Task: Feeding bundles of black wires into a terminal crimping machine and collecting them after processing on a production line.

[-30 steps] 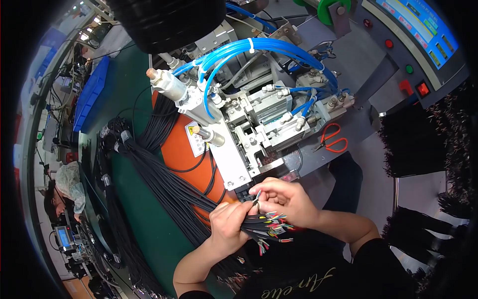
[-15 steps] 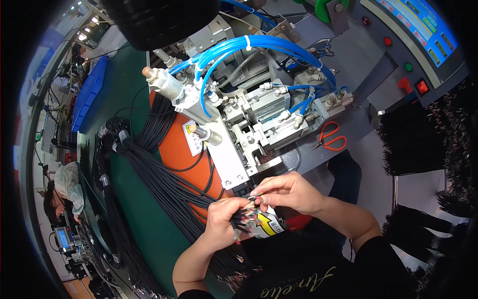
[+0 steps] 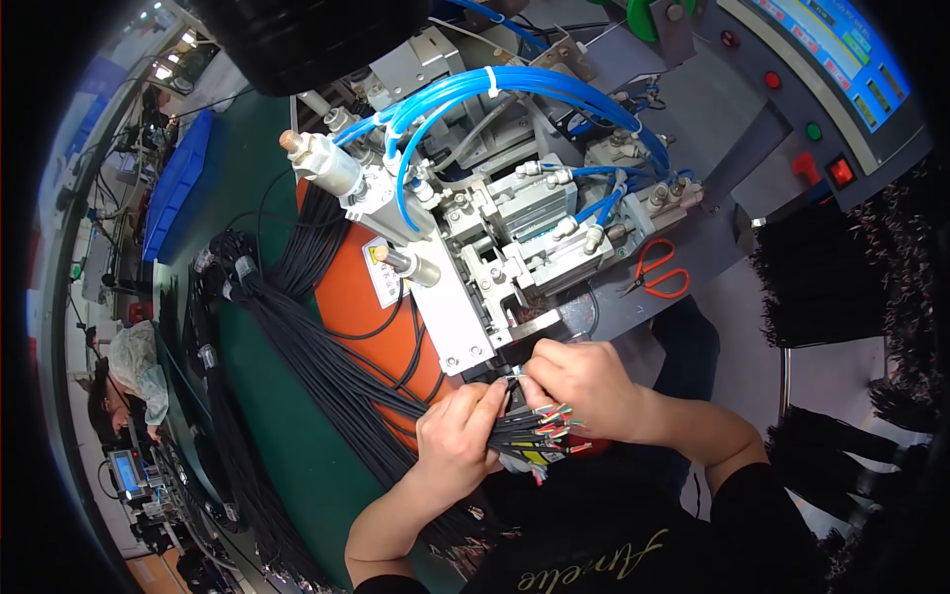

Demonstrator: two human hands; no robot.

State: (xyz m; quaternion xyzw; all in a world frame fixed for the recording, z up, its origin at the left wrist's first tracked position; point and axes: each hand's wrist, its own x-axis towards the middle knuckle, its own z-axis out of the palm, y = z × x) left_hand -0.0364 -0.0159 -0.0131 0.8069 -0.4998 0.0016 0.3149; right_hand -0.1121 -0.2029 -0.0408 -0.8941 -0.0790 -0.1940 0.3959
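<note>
Just in front of the metal machine (image 3: 465,327), my two hands meet. My left hand (image 3: 457,436) is closed, with thumb and forefinger at the end of a black cable and a bundle of black cables (image 3: 515,433) running under its fingers. Red, green, yellow and white stripped wires fan out at the bundle's tips. With thumb and forefinger my right hand (image 3: 584,388) pinches small pale wires (image 3: 515,373) at that one cable's end; its other fingers are curled. The pinched tips are partly hidden by my fingers.
Red-handled scissors (image 3: 661,275) lie right of the machine, under its blue air hoses (image 3: 534,81). More black cables (image 3: 297,327) spread over the green table (image 3: 297,436). A blue tray (image 3: 180,188) stands far left, a screen (image 3: 841,59) far right. Cable bundles (image 3: 821,277) hang at right.
The bundle's coloured wire ends have swung rightward, from beneath my left hand to below my right. My right hand has turned, its fingers curling more, and still pinches near the left fingertips.
</note>
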